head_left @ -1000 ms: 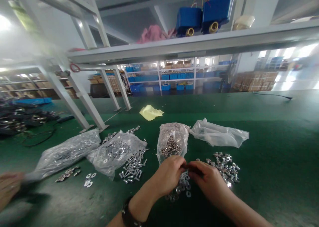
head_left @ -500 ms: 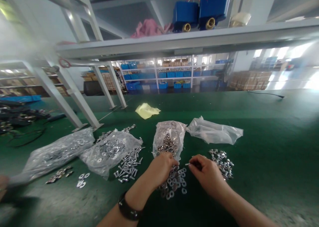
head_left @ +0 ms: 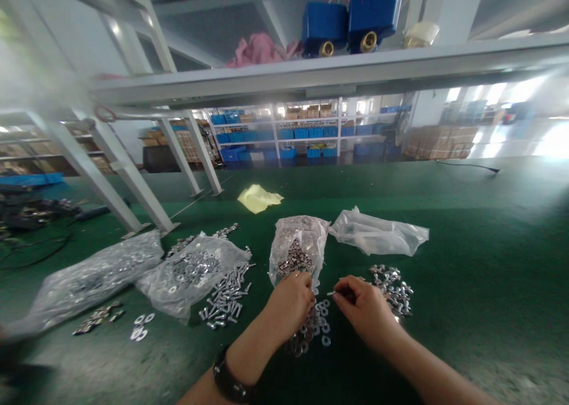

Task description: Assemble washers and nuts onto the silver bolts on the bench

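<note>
My right hand (head_left: 364,307) pinches a small silvery screw (head_left: 331,293) between thumb and forefinger, its shank pointing left. At the mouth of a clear plastic bag (head_left: 280,230) of small metal parts (head_left: 295,257), my left hand (head_left: 291,301) is closed with its fingertips turned down. Whatever those fingers hold is hidden. Flat washers (head_left: 323,322) lie loose on the green table between the hands, partly behind the left one. Close by the right hand's knuckles is a heap of shiny metal pieces (head_left: 395,289). A dark band circles my left wrist.
Left of my hands lie a pile of screws (head_left: 226,292), a bag of washers (head_left: 195,268), another filled bag (head_left: 102,268) and a few washers (head_left: 141,328). A crumpled bag (head_left: 377,233) and yellow paper (head_left: 259,198) lie behind. A metal shelf (head_left: 311,79) spans above.
My left hand's fingers have drawn together and curled down near the bag's mouth. The right hand keeps its pinch on the screw. The whole view has shifted slightly.
</note>
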`<state>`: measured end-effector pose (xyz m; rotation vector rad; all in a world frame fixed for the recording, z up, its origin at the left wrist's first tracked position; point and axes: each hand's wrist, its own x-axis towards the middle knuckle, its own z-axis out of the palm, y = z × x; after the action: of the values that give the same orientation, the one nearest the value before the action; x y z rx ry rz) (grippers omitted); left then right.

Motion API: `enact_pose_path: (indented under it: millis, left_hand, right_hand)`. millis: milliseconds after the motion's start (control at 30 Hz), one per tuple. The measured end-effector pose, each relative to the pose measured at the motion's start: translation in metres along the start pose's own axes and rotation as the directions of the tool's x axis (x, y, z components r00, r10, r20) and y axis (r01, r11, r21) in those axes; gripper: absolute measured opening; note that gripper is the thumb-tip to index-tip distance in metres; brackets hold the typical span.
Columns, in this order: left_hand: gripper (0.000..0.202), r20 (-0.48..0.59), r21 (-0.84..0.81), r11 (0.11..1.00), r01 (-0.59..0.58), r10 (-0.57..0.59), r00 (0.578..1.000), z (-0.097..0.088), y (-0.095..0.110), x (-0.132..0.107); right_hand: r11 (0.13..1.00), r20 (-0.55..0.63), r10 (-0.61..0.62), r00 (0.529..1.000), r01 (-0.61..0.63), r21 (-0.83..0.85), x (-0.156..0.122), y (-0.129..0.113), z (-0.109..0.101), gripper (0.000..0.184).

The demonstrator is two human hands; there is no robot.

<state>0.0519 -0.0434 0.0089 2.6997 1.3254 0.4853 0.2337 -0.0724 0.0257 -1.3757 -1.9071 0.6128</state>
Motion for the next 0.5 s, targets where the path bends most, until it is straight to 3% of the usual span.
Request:
enact_pose_path:
  millis: [200,500]
  left_hand:
    - [0.012,-0.076,-0.196,0.977,0.087,-0.103,0.992,0.0104,-0.0072,0.0005]
    - [0.011,0.004,-0.349,0.92,0.177,-0.188,0.982,0.0059,-0.01,0.0028]
  right_hand:
    - [1.0,-0.001,-0.01,1.0,0.01,-0.001,-0.0002,-0.0011,0.0018,0.01]
    - [1.0,0.034,0.007,0.999,-0.008,0.028,-0.0025,-0.0025,0.0019,0.01]
